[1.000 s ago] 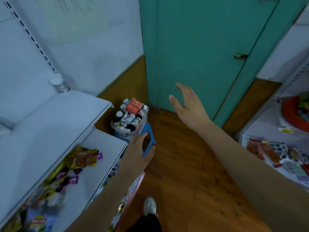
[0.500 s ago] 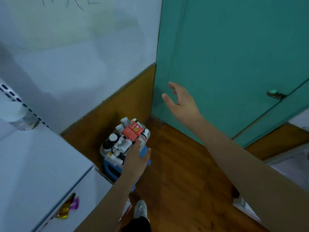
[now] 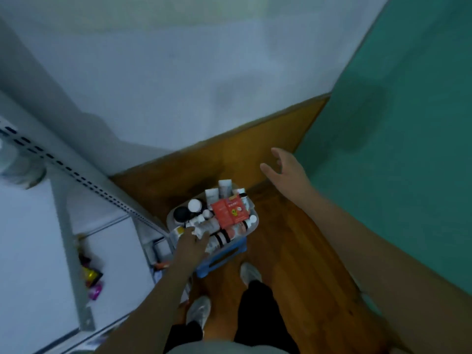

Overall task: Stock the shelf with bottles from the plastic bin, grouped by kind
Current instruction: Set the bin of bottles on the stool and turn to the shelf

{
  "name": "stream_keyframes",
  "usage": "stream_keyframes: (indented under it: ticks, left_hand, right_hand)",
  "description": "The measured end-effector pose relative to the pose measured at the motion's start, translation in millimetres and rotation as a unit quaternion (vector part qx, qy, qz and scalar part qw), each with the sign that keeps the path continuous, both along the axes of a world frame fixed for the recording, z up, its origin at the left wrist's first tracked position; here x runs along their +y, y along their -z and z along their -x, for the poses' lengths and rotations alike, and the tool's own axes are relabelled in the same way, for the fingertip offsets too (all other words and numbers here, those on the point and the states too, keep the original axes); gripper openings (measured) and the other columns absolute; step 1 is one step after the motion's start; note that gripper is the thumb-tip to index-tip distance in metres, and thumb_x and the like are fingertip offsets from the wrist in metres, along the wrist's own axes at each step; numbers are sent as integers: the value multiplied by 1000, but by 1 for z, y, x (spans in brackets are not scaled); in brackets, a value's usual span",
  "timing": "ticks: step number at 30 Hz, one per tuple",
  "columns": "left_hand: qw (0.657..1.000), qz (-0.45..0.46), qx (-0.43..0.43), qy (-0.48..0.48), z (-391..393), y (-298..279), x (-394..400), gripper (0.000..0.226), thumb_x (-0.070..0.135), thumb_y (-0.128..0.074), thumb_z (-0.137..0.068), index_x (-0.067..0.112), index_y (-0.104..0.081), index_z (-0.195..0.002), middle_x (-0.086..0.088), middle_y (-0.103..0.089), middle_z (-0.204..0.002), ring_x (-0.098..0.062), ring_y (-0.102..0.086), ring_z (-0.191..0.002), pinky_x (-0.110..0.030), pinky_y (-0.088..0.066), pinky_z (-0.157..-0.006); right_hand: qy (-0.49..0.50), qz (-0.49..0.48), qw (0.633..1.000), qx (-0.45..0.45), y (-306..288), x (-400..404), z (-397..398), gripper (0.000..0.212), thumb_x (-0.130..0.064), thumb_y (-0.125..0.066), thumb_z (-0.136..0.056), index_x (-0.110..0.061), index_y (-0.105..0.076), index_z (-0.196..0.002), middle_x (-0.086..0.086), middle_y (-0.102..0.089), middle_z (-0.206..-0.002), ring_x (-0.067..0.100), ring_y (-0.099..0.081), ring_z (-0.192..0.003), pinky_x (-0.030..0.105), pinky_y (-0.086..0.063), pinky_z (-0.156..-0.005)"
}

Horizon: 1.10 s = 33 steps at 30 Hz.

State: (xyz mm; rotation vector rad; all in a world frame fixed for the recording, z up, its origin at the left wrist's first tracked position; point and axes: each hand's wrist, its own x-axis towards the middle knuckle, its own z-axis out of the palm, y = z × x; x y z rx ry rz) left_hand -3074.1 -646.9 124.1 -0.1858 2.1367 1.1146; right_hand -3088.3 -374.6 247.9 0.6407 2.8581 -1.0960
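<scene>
The clear plastic bin (image 3: 256,218) sits on a blue stool (image 3: 224,257) in the corner and is heaped with small white and black-capped bottles (image 3: 194,206); a red box (image 3: 231,212) lies on top. My left hand (image 3: 190,245) reaches down into the bin's near left side, fingertips among white bottles; blur hides whether it grips one. My right hand (image 3: 283,172) hovers in the air with fingers spread, beyond the bin's right side and near the wall. The white shelf (image 3: 28,241) stands to the left.
A blurred jar (image 3: 19,164) stands on the top shelf at the far left. Bright snack packets (image 3: 92,279) lie on a lower shelf. A teal door (image 3: 408,123) closes the right side. My feet (image 3: 251,273) stand on the wooden floor just behind the stool.
My view has tilted down and closed in on the bin. My left hand moved from the bin's near edge onto the bottles. My right hand stays raised and spread.
</scene>
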Motion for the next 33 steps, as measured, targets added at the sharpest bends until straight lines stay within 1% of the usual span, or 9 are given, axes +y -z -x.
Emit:
stream_keyframes:
  ticks: [8,12,14,17,20,23,25,28,33]
  left_hand:
    - [987,84,-36,-130,10,33,30,44,41,-60,-95,10,-49,-125,-16,-60,-121,-34,-60,-110,-46,-51,-92]
    - [979,72,-72,-175,17,59,51,59,42,-62,-94,12,-42,-141,-12,-54,-137,-29,-56,-118,-33,-45,-88]
    - [975,64,-82,-195,25,71,62,58,42,-60,-95,14,-41,-143,-12,-55,-136,-29,-57,-117,-31,-43,-84]
    - [969,39,-73,-234,41,87,75,52,39,-58,-97,14,-44,-140,-11,-57,-134,-29,-57,-117,-34,-46,-86]
    - [969,21,-59,-238,58,100,87,20,32,-55,-99,21,-54,-116,0,-59,-108,-16,-57,-96,-30,-45,-83]
    - [957,-52,-87,-272,76,117,98,44,28,-58,-98,15,-44,-137,3,-55,-119,-9,-55,-95,-24,-42,-77]
    - [952,-81,-106,-277,82,130,100,60,33,-62,-92,15,-38,-143,-1,-58,-127,-14,-61,-101,-27,-49,-82]
    - [946,-86,-123,-286,84,144,103,57,30,-66,-88,13,-46,-138,-4,-63,-117,-22,-64,-103,-38,-52,-94]
    - [933,-104,-138,-315,89,152,105,34,20,-64,-93,9,-55,-124,-7,-67,-105,-16,-64,-88,-26,-54,-77]
  right_hand:
    - [-138,65,971,-185,102,24,71,72,-45,-61,-94,-14,-31,-152,8,-36,-154,23,-39,-138,38,-38,-110]
    - [-184,122,952,-211,142,26,75,38,-24,-65,-95,-11,-54,-129,-11,-55,-113,11,-55,-111,3,-43,-76]
    - [-199,138,948,-208,164,23,73,26,-31,-69,-92,-21,-60,-114,-14,-66,-105,14,-65,-107,11,-52,-79]
    - [-214,175,932,-234,207,25,68,51,-43,-73,-85,-26,-54,-130,-7,-66,-124,11,-62,-115,42,-52,-98]
    - [-185,190,929,-258,224,15,67,51,-27,-76,-85,-21,-52,-130,0,-64,-128,10,-59,-113,36,-49,-98]
    - [-172,181,936,-248,242,10,64,54,-25,-77,-83,-21,-49,-130,-3,-61,-130,13,-58,-118,39,-49,-100]
    - [-149,181,942,-242,251,9,63,53,-21,-76,-85,-18,-48,-130,-7,-59,-125,9,-57,-114,32,-49,-95]
    - [-138,170,947,-234,262,6,61,38,-19,-76,-85,-20,-51,-114,-1,-64,-120,14,-61,-109,29,-50,-88]
    - [-144,176,948,-223,272,0,59,40,-24,-77,-84,-11,-59,-117,3,-70,-116,17,-66,-106,34,-54,-89]
